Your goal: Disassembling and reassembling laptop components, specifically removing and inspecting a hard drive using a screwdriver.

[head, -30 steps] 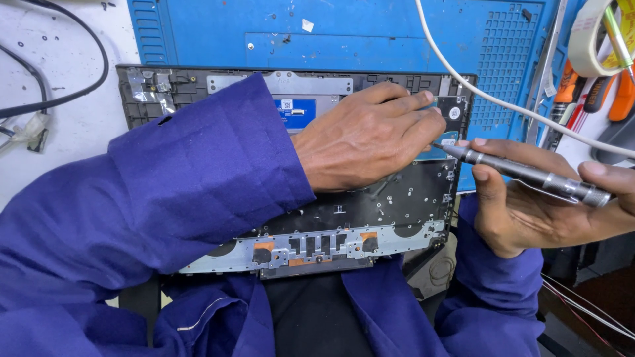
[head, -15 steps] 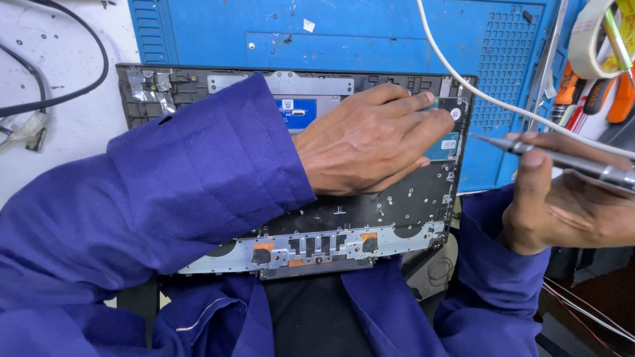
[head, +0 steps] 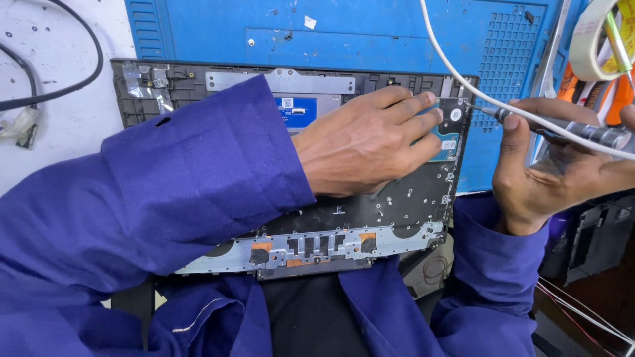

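The opened laptop shell point(head: 397, 205) lies inner side up across the person's lap, its far edge resting against a blue panel point(head: 370, 30). The left hand point(head: 367, 142) lies flat on it, fingers spread and slightly curled, fingertips touching a small dark board point(head: 454, 112) near the shell's right edge. The right hand point(head: 555, 168) is closed around a slim metal screwdriver point(head: 582, 132), whose tip meets the shell's upper right corner beside that board. A white cable point(head: 463, 79) crosses over the tool. A tape roll point(head: 595, 39) hangs at upper right; a black cable point(head: 73, 82) lies on the white surface point(head: 59, 132) at left.
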